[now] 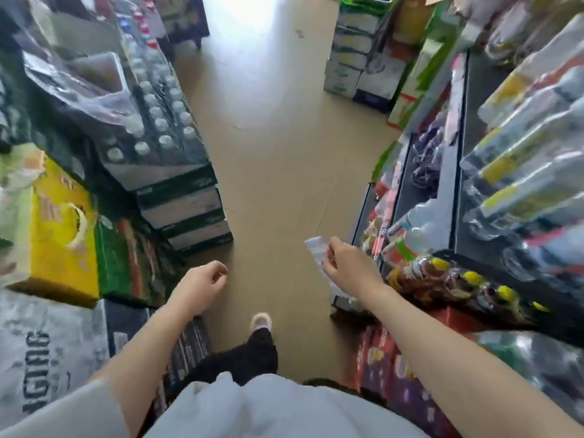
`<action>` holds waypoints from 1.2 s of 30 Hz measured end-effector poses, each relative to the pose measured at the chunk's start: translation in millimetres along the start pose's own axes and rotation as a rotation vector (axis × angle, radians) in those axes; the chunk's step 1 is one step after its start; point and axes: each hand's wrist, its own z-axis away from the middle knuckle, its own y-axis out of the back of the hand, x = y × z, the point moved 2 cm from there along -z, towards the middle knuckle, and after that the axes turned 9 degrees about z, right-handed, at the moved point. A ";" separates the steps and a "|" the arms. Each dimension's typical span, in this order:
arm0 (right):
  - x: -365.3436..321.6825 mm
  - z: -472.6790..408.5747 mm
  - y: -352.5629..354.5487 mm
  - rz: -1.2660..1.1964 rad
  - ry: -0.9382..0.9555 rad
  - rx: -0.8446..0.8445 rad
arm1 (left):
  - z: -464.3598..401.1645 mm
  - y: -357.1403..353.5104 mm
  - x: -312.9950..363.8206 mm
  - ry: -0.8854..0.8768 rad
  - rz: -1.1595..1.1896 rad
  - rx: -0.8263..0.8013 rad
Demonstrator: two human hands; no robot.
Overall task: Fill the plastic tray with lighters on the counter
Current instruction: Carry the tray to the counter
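Note:
I stand in a shop aisle with both arms stretched forward over the tan floor. My right hand (346, 263) is closed on a clear plastic tray (317, 248), which sticks out past the fingers to the upper left; whether anything lies in it I cannot tell. My left hand (202, 282) hangs lower and to the left, fingers loosely curled with nothing in them. No lighters and no counter are in sight. The picture is blurred by motion.
Stacked crates of bottled water (164, 131) and cartons (66, 229) line the left side. Shelves of packaged goods (521, 159) run along the right. More boxes (354, 64) stand at the aisle's far right. My foot (261, 322) is on the floor (278, 153) between them.

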 end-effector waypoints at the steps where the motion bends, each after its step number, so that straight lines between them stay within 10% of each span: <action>1: -2.6 -27.2 7.8 -0.003 0.001 -0.011 | -22.8 13.0 7.9 -0.002 -0.005 -0.005; 19: 62.7 -507.0 149.2 0.175 -0.070 -0.149 | -469.7 157.9 163.4 -0.064 0.096 0.077; 36: -135.7 -950.3 293.7 0.173 0.314 -0.103 | -816.1 333.1 95.9 0.316 0.152 0.157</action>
